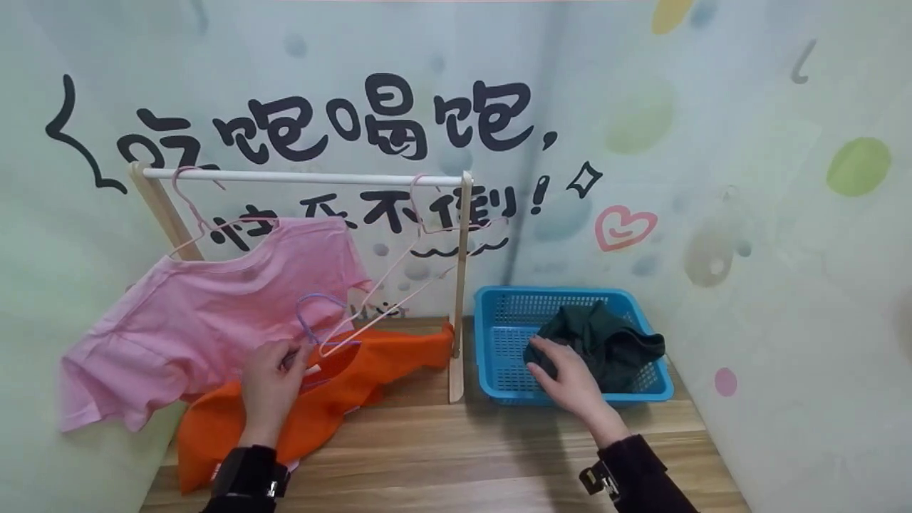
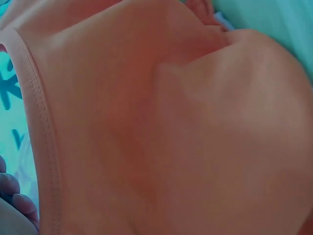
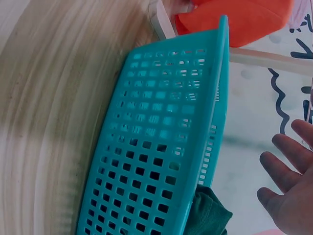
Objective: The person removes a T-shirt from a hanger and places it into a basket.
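My left hand (image 1: 271,381) has its fingers curled and pinches a purple-blue clothes hanger (image 1: 313,296) near its neck. An orange shirt (image 1: 313,413) drapes from that hanger, low over the table, and its fabric fills most of the left wrist view. Curled left fingers (image 2: 22,203) show past the neckline at that view's edge. Over the blue basket (image 1: 484,356), my right hand (image 1: 570,385) reaches above a crumpled dark green garment (image 1: 605,342). Its fingers are spread in the right wrist view, holding nothing; whether they touch the garment cannot be told.
A small clothes rack with a white rod (image 1: 306,177) and wooden posts stands at the left. A pink shirt (image 1: 235,292) hangs there on a pink hanger, beside a bare pink hanger (image 1: 388,278). Lettered wall panels enclose the wooden table (image 1: 442,456).
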Available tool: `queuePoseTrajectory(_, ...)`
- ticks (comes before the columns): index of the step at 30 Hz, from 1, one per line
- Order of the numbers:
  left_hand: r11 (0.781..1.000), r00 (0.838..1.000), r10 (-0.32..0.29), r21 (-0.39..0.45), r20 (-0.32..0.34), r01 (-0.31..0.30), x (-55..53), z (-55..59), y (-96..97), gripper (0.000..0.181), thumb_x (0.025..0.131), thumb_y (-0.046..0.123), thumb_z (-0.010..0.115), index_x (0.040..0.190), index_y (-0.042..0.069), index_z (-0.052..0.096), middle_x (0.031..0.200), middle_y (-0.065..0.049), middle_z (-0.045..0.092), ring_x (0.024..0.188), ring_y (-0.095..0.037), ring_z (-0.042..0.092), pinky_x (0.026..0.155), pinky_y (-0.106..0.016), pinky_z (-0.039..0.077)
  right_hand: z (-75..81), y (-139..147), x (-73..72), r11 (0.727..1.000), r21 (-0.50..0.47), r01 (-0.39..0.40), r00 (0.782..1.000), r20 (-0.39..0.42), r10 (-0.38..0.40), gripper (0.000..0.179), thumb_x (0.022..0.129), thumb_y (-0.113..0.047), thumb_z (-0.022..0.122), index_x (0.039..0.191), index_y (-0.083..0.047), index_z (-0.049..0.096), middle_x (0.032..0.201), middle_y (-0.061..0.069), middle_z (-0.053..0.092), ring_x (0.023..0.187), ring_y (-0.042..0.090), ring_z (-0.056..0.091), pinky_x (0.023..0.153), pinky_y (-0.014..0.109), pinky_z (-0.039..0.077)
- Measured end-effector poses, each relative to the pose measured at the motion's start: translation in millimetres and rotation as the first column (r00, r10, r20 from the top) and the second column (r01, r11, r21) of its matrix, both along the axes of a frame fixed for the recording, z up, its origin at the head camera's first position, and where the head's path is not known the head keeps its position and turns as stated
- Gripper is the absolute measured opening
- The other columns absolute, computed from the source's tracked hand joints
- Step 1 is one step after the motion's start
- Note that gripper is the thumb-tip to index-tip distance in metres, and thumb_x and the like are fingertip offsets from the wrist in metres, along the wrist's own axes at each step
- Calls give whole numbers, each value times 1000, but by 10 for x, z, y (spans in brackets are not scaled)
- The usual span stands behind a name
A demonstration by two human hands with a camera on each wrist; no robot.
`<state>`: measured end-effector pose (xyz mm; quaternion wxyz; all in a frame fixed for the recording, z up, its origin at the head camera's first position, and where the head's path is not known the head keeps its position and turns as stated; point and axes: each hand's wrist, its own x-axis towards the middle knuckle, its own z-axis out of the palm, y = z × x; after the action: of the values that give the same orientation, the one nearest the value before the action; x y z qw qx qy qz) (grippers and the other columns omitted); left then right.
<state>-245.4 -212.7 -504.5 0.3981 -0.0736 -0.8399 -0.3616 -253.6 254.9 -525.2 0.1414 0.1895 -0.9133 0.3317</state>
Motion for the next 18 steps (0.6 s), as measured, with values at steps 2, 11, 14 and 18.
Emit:
queuePoseTrajectory(2, 1000, 1000, -15, 5, -4, 15, 32, -67, -8, 17, 82, 10, 81, 74, 7, 66, 64, 0, 50, 63, -17, 45, 62, -28, 31, -14, -17, 5, 1000, 6, -15, 1000, -1, 15, 46, 97, -23, 65, 138, -3, 56, 139, 17, 56, 129, 35, 50, 110, 58, 29)
queuePoseTrajectory(11, 994, 988, -106, -34, -108, 103, 178, -299, 28, 21, 75, 3, 84, 72, 10, 64, 67, 4, 52, 66, -13, 45, 65, -28, 33, -107, -188, 48, 993, 7, -119, 992, -47, 120, 46, 98, -24, 64, 137, -1, 56, 137, 17, 57, 128, 35, 51, 106, 56, 36)
queuePoseTrajectory(14, 989, 982, -143, -49, -123, 138, 213, -357, 89, 21, 74, 5, 85, 73, 12, 65, 67, 4, 54, 66, -13, 46, 65, -28, 34, -145, -285, 68, 985, 23, -170, 983, -66, 171, 46, 97, -25, 65, 137, -3, 56, 137, 15, 57, 129, 33, 51, 105, 52, 39)
queuePoseTrajectory(18, 981, 975, -186, -81, -123, 177, 238, -414, 206, 21, 73, 7, 86, 76, 14, 67, 68, 5, 54, 66, -14, 48, 66, -28, 35, -193, -432, 108, 973, 41, -228, 973, -31, 229, 49, 98, -33, 63, 139, -6, 56, 141, 14, 54, 132, 31, 48, 107, 51, 38)
